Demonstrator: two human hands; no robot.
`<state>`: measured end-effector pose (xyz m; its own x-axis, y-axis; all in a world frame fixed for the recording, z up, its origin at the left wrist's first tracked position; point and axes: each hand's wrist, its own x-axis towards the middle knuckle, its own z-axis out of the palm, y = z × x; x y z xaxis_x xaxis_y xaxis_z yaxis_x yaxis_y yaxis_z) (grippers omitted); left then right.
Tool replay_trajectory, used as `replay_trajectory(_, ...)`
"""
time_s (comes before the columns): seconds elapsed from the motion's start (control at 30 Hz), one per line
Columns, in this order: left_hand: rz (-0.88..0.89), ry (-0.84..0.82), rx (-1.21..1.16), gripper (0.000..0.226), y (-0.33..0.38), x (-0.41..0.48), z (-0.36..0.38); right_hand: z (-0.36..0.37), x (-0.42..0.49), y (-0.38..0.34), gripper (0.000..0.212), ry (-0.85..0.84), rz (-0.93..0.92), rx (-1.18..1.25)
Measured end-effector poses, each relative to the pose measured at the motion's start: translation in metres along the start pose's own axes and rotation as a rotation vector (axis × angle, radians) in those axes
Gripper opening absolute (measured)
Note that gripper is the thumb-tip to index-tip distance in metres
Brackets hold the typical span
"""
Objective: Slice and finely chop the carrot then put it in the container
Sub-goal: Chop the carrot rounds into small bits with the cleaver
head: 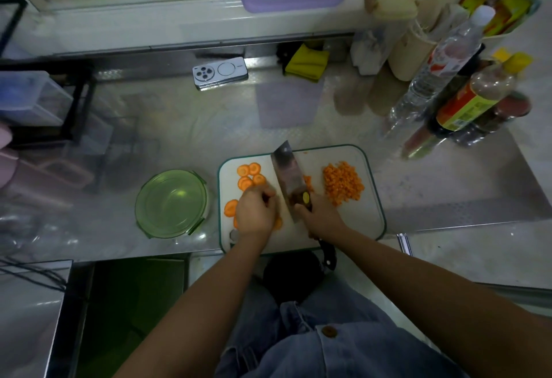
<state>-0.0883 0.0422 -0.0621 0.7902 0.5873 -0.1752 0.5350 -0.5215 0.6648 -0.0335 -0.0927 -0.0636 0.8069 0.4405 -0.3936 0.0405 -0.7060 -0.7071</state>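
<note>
While the right hand point(321, 216) grips the handle of the cleaver point(286, 174), whose blade stands edge-down across the middle of the cutting board point(367, 216), the left hand point(255, 213) lies just beside the blade. Its fingers are curled over some carrot slices point(230, 208), pinning them down. More round slices lie loose at the board's far left. Diced carrot point(343, 183) is heaped right of the blade. The green container point(171, 203) sits on the surface point(179, 126) just left of the board.
</note>
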Motion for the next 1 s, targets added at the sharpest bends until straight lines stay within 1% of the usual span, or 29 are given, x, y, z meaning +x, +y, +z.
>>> replay_trajectory(0.1, -0.001, 0.006, 0.017, 0.012, -0.006, -0.002, -0.004, -0.012, -0.002, 0.017, 0.02, 0.043, 0.025, 0.012)
replay_trajectory(0.23, 0.015, 0.013, 0.099, 0.013, -0.009, 0.0, -0.012, -0.03, -0.004, 0.037, 0.032, 0.131, 0.071, 0.061)
replay_trajectory(0.27, 0.014, 0.022, 0.11, 0.013, -0.009, 0.001, -0.013, -0.032, -0.003, 0.039, 0.031, 0.155, 0.076, 0.072)
replay_trajectory(0.33, 0.0, 0.04, 0.134, 0.013, -0.01, 0.005, -0.016, -0.032, -0.002, 0.038, 0.025, 0.185, 0.102, 0.097)
replay_trajectory(0.4, -0.015, 0.05, 0.16, 0.016, -0.01, 0.008, -0.019, -0.029, -0.002, 0.033, 0.026, 0.191, 0.1, 0.144)
replay_trajectory(0.5, -0.029, 0.035, 0.172, 0.028, -0.01, 0.013, -0.024, -0.021, -0.003, 0.024, 0.029, 0.136, 0.034, 0.206)
replay_trajectory(0.6, -0.011, -0.024, 0.232, 0.036, -0.013, 0.022, -0.023, -0.012, -0.004, 0.017, 0.017, 0.038, 0.046, 0.216)
replay_trajectory(0.7, 0.003, -0.067, 0.281, 0.034, -0.015, 0.028, -0.022, -0.008, -0.003, 0.02, 0.012, -0.016, 0.079, 0.221)
replay_trajectory(0.77, -0.005, -0.069, 0.264, 0.028, -0.016, 0.027, -0.023, -0.009, -0.001, 0.023, 0.015, -0.016, 0.101, 0.202)
replay_trajectory(0.87, 0.083, -0.056, 0.266, 0.024, -0.02, 0.021, -0.025, -0.01, 0.0, 0.024, 0.015, -0.018, 0.1, 0.159)
replay_trajectory(0.93, 0.169, -0.086, 0.325, 0.027, -0.026, 0.015, -0.024, -0.01, 0.001, 0.023, 0.015, -0.009, 0.104, 0.165)
replay_trajectory(1.0, 0.205, -0.112, 0.364, 0.033, -0.031, 0.009, -0.022, -0.009, 0.003, 0.023, 0.018, -0.005, 0.115, 0.183)
